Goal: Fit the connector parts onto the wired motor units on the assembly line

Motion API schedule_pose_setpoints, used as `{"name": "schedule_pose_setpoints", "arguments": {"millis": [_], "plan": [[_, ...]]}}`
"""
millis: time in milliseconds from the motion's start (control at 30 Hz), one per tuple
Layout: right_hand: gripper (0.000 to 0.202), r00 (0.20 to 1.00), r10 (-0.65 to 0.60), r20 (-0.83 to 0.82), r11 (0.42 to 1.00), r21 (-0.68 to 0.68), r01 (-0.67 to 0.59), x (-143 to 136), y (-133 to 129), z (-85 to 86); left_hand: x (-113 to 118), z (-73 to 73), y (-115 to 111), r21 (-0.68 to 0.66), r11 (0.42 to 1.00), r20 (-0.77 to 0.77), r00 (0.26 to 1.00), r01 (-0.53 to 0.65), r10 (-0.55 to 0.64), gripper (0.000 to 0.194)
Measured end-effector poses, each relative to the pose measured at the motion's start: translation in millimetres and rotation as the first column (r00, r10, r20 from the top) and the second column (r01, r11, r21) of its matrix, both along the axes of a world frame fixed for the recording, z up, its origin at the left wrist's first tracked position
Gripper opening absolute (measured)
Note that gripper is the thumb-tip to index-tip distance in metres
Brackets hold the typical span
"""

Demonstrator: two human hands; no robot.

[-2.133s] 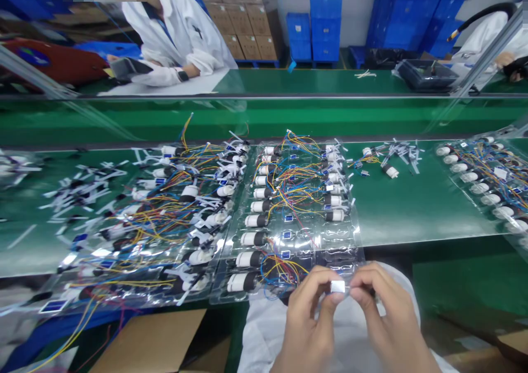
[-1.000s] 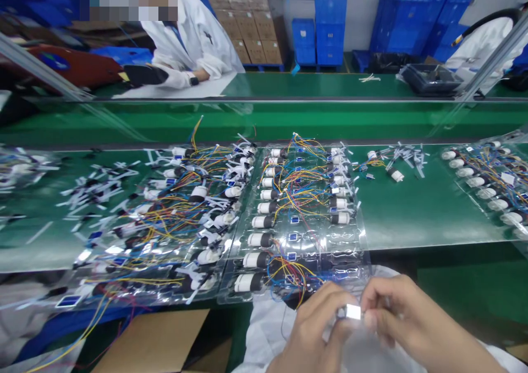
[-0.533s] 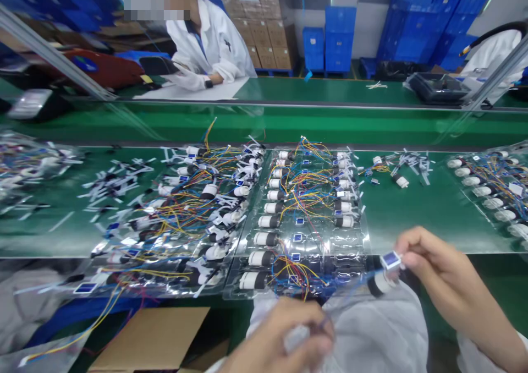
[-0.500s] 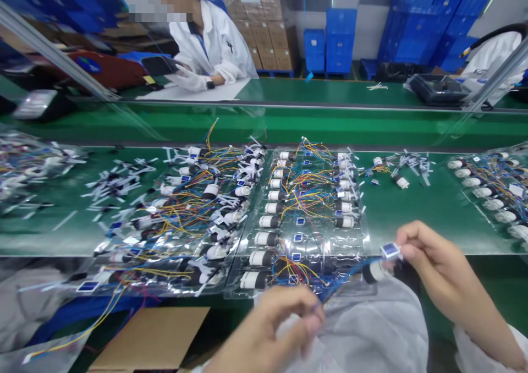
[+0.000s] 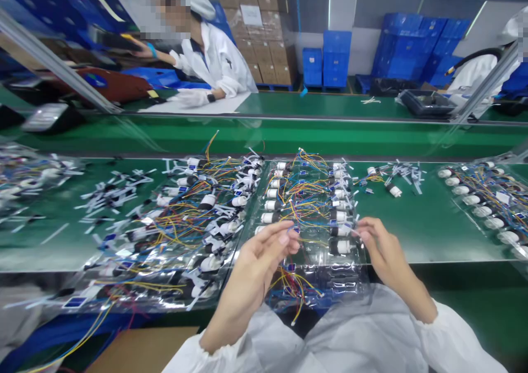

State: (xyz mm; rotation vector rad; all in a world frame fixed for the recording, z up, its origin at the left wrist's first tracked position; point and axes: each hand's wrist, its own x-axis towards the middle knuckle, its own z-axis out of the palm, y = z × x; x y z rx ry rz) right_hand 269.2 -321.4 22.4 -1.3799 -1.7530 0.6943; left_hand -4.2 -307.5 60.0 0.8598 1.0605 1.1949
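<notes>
Green bench (image 5: 404, 232) runs across the view, with brown cartons (image 5: 264, 54) and blue crates (image 5: 336, 59) behind it.

At the left hand (image 5: 258, 260), thumb and fingers are drawn narrow over the middle tray (image 5: 348, 279); a bit of blue wire (image 5: 291, 229) shows at their tips, but whether it is pinched cannot be told. The right hand (image 5: 385, 252) has its thumb and forefinger close together at the tray's right edge, by a blurred pale strip (image 5: 355, 232); its grip cannot be made out either.

Between the hands, the lowest cylinder (image 5: 341, 247) in the tray's right column lies on its side, a yellow wire running left from it. The left hand and forearm hide the lower part of the tray's left column.

Left of the tray are a cluttered tray (image 5: 206, 296) and, farther off, a pile of white-and-black clips (image 5: 111, 194). Right of it lie two loose cylinders beside more clips, then another tray (image 5: 462, 210), cut off by the frame. Beyond the middle tray, a co-worker (image 5: 223, 59) in white is partly blurred.
</notes>
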Motion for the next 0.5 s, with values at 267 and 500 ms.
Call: {"name": "schedule_pose_setpoints", "arguments": {"millis": [267, 500], "plan": [[0.031, 0.992, -0.032, 0.123, 0.982, 0.188, 0.008, 1.2, -5.1, -11.4, -2.4, -9.7, -13.9, 0.321, 0.945, -0.681, 0.71, 0.07, 0.178, 0.041], [0.02, 0.896, -0.415, 0.158, 0.849, 0.421, 0.319, 49.8, 37.9, -16.7, 14.4, -30.0, -75.2, 0.797, 0.582, -0.445, 0.491, -0.164, 0.749, 0.034]]}}
